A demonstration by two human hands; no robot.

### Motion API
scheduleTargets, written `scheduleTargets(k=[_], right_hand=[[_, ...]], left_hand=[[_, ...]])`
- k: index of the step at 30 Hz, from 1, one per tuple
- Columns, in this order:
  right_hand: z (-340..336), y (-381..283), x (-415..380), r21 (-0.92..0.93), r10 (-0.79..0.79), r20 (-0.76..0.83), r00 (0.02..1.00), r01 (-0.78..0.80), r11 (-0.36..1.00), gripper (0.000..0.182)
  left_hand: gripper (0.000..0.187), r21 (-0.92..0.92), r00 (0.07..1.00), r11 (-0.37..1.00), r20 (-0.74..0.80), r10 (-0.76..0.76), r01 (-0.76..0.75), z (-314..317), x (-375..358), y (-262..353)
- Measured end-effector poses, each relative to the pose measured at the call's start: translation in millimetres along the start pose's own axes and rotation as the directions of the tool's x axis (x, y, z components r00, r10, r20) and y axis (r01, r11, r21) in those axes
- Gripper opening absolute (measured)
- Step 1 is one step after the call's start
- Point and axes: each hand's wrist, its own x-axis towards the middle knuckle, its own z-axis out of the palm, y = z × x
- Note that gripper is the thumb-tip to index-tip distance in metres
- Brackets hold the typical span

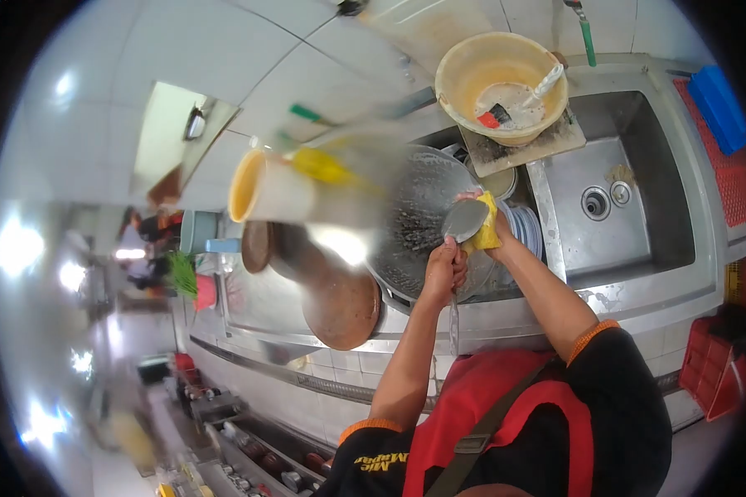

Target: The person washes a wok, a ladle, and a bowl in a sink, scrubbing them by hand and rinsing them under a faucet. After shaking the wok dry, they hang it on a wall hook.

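Ladle (467, 219) held over a large metal pan (423, 178) at the table (261, 290), left of a steel sink (613, 240); my left hand (446, 269) grips its handle just below the round end, while my right hand (501, 234) clasps a yellow cloth (487, 217) against that end's edge; the ladle looks like stiff metal, light enough for one hand, I judge, and unlikely to break; if wet, it would be slippery, and the round end could twist, so the thin handle is the place for a firm hold, with the cloth lending grip at the rim; the cloth itself should be soft and give under pressure. Hard to make out: whether the ladle's hollow or its back faces me; how much cloth my right palm covers; the pan's near side, partly behind my hands; stacked plates (525, 232), half hidden by my right wrist; and, farther left, a pale container (278, 190) lost in blur.
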Motion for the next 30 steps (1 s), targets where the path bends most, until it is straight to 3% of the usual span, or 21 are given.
scheduleTargets(k=[1,3,5,6,8,10,11,12,13,14,15,17,18,19,21,23,25,26,28,30], right_hand=[[1.8,-0.4,-5.6,-0.087,-0.013,0.066,0.998,0.018,0.996,0.041],[20.5,-10.8,-28.7,-0.021,0.026,0.085,0.996,-0.024,1.0,0.044],[46.5,-31.2,-51.7,0.04,0.085,0.117,0.99,-0.09,0.995,0.047],[58.6,-45.1,-61.7,0.09,0.066,0.065,0.996,-0.072,0.993,0.045],[58.1,-47.6,-58.0,0.135,0.067,0.019,0.998,-0.068,0.989,0.044],[40.7,-38.0,-41.1,-0.084,-0.046,-0.168,0.985,0.032,0.996,0.043],[35.3,-33.8,-35.4,-0.085,-0.045,-0.168,0.985,0.031,0.996,0.043],[29.9,-30.0,-30.4,-0.313,-0.122,-0.26,0.958,0.036,0.949,0.039],[28.8,-27.8,-28.0,-0.522,-0.216,-0.329,0.919,0.013,0.853,0.035],[28.6,-27.0,-22.7,-0.746,-0.307,-0.313,0.899,-0.033,0.665,0.033],[27.6,-27.2,-19.3,-0.745,-0.307,-0.319,0.897,-0.037,0.666,0.033],[34.1,-30.9,-18.3,-0.989,-0.391,-0.031,0.92,0.028,0.145,0.033],[38.6,-29.5,-21.4,-0.986,-0.523,0.163,0.836,0.127,-0.105,0.031],[39.4,-29.5,-21.2,-0.988,-0.528,0.155,0.835,0.118,-0.103,0.031],[41.0,-33.3,-17.0,-0.905,-0.615,0.359,0.702,0.103,-0.412,0.028],[51.6,-43.8,-15.5,-0.909,-0.657,0.381,0.65,0.136,-0.393,0.025],[63.0,-38.6,-23.0,-0.828,-0.562,0.545,0.622,0.503,-0.246,0.025],[64.0,-32.9,-24.1,-0.838,-0.568,0.533,0.628,0.486,-0.248,0.025],[57.5,-21.3,-19.8,-0.873,-0.334,0.446,0.83,0.486,0.04,0.025],[34.7,-30.5,-4.1,-0.877,-0.362,0.417,0.834,0.473,0.08,0.025]], left_hand=[[0.044,0.064,0.998,0.998,-0.056,-0.006,0.01,-0.4,2.9,-2.3],[0.045,0.127,0.993,0.992,-0.119,-0.005,0.021,4.9,6.5,-2.7],[0.047,0.366,0.971,0.924,-0.161,0.179,-0.11,17.9,5.1,-1.9],[0.047,0.525,0.94,0.819,-0.096,0.328,-0.233,6.8,13.1,-10.6],[0.047,0.613,0.906,0.748,-0.118,0.407,-0.257,12.7,10.0,-8.9],[0.05,0.772,0.887,0.59,-0.076,0.455,-0.236,5.8,10.0,-7.8],[0.05,0.771,0.887,0.591,-0.078,0.455,-0.236,7.4,7.4,-5.1],[0.049,0.821,0.888,0.527,-0.053,0.457,-0.222,10.1,3.9,-4.2],[0.048,0.865,0.89,0.458,-0.03,0.455,-0.205,13.9,-1.4,-1.7],[0.048,0.864,0.892,0.461,-0.032,0.451,-0.202,16.9,-6.8,1.1],[0.047,0.902,0.893,0.394,-0.022,0.449,-0.176,19.6,-12.1,4.8],[0.045,0.934,0.899,0.32,0.0,0.438,-0.156,21.5,-17.6,11.6],[0.042,0.936,0.915,0.339,-0.051,0.399,-0.096,20.9,-19.2,14.8],[0.039,0.934,0.928,0.356,-0.103,0.359,-0.034,20.4,-21.4,16.9],[0.037,0.916,0.94,0.394,-0.07,0.335,-0.073,19.0,-28.9,20.9],[0.035,0.899,0.945,0.421,-0.029,0.326,-0.118,15.8,-29.2,18.1],[0.033,0.905,0.918,0.374,0.042,0.395,-0.203,8.2,-28.0,0.0],[0.033,0.902,0.924,0.379,0.051,0.38,-0.206,11.5,-30.9,-0.7],[0.032,0.93,0.92,0.309,0.07,0.384,-0.2,16.5,-37.1,8.5],[0.03,0.92,0.914,0.335,0.057,0.402,-0.204,17.0,-50.9,17.4]])
